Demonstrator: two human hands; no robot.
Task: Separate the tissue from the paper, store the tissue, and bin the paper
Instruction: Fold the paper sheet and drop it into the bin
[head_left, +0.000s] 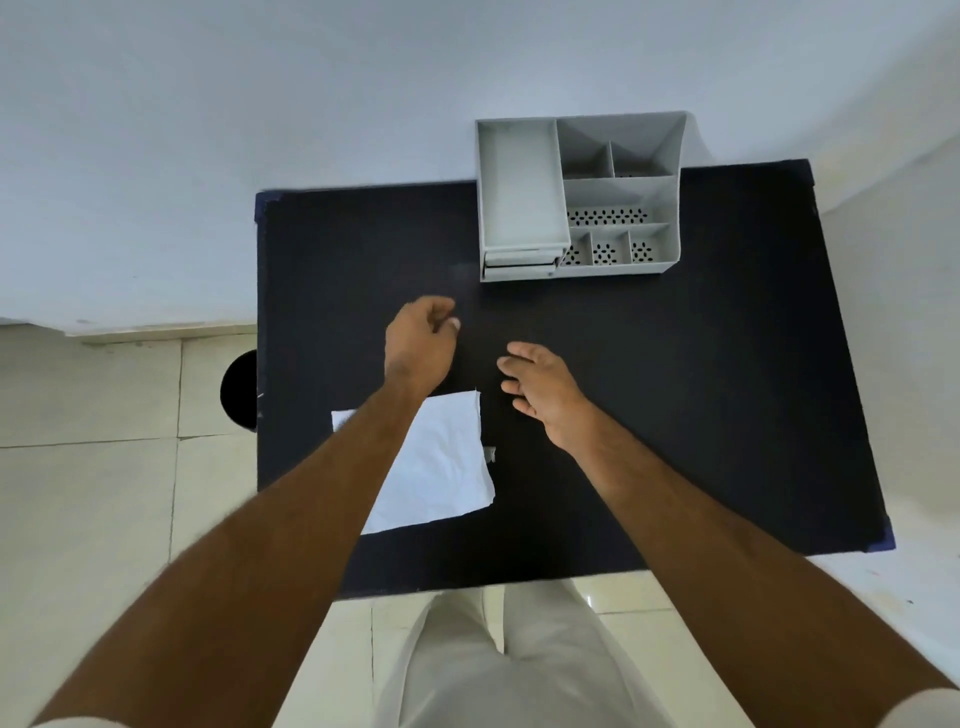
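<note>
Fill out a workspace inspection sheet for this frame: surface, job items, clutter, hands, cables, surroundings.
Surface: black table, mostly bare.
Job items: white sheet lies flat at the near left, partly under the left forearm; tissue and paper cannot be told apart here. Grey organiser stands at the far edge, its compartments look empty.
Clutter: small grey scrap beside the sheet's right edge.
Hands: left hand loosely curled above the table, holding nothing visible; right hand open, fingers spread, empty.
Cables: nothing seen.
Surroundings: pale wall, tiled floor, round black object at the table's left edge, possibly a bin.
</note>
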